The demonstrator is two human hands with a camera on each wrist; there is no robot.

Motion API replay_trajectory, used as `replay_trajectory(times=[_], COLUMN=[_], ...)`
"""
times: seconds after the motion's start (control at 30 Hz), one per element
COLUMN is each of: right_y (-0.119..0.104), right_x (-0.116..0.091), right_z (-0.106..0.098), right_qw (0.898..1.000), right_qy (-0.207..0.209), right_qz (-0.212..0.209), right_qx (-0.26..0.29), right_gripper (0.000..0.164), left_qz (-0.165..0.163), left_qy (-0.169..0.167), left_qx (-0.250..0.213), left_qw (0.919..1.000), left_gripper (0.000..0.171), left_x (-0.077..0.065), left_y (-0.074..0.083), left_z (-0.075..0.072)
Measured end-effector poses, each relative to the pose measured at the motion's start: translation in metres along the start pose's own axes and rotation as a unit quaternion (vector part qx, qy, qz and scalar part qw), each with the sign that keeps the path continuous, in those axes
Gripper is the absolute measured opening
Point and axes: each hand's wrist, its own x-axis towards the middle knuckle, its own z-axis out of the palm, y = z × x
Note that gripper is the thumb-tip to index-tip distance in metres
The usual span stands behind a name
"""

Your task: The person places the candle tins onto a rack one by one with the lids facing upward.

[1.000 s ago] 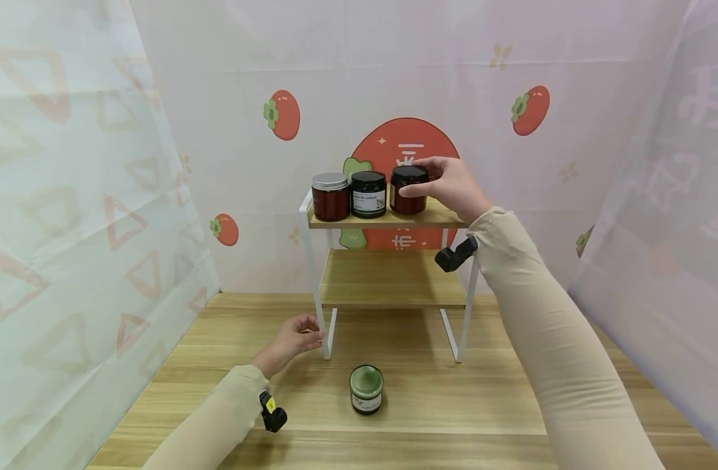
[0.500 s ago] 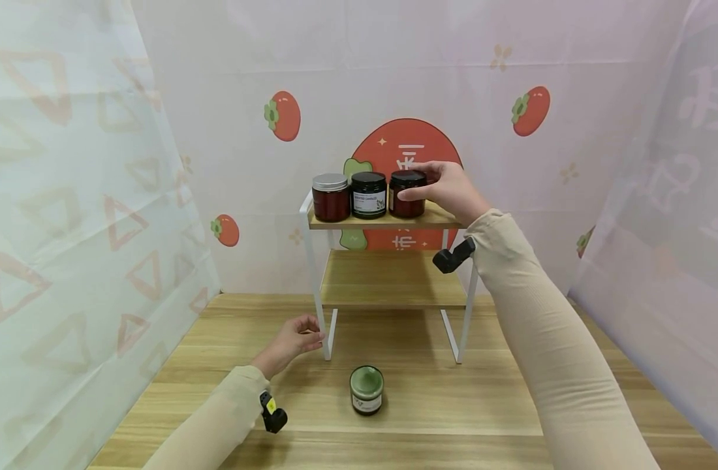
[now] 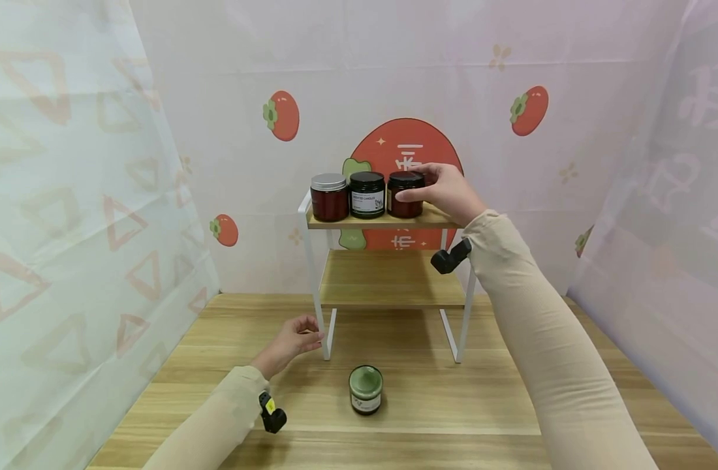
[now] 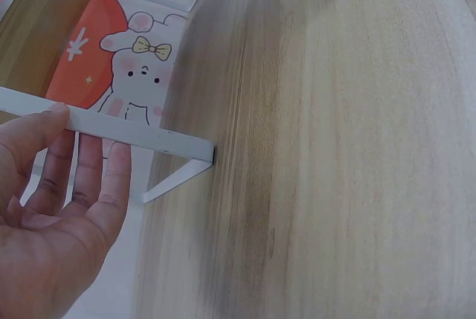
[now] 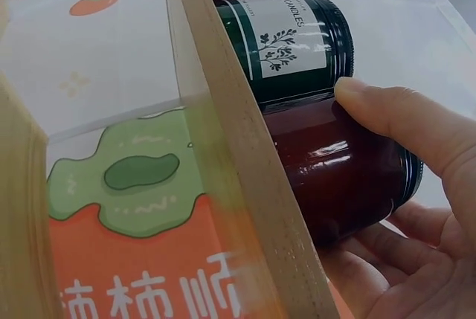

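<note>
My right hand (image 3: 453, 194) holds a dark red candle jar (image 3: 406, 209) with a black lid at the right of a row on the top shelf. Beside it stands a dark green candle jar (image 3: 367, 196) with a white label; in the right wrist view this red jar (image 5: 335, 174) appears to touch it. At the row's left is another red jar (image 3: 329, 202) with a silver lid. Low on the left, my left hand (image 3: 288, 344) pinches the white leg (image 4: 137, 131) of the rack between thumb and fingers.
The two-tier rack has a lower wooden shelf (image 3: 391, 277) and white metal legs. In front of it, an open jar with a green candle (image 3: 365, 390) stands on the wooden table (image 3: 453, 411). Printed cloth (image 3: 230, 156) hangs behind and at both sides.
My right hand has lowered the red jar slightly and slid it left, narrowing the gap to the green jar. The left hand has stayed on the rack's leg.
</note>
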Motion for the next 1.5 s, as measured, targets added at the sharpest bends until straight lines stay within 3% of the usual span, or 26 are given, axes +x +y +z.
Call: replay_trajectory(times=[1.1,1.5], right_y=[0.000,-0.013], right_x=[0.002,-0.011], right_z=[0.000,-0.013], right_qw=[1.000,0.996], right_qy=[-0.002,0.029], right_qz=[-0.013,-0.063], right_qx=[-0.007,0.056], right_gripper=[0.075,0.065], left_qz=[-0.004,-0.001], left_qy=[0.012,0.003], left_qx=[0.009,0.007], left_qw=[0.9999,1.0000], left_gripper=[0.017,0.018], left_x=[0.000,-0.001], left_y=[0.000,0.001], left_z=[-0.002,-0.003])
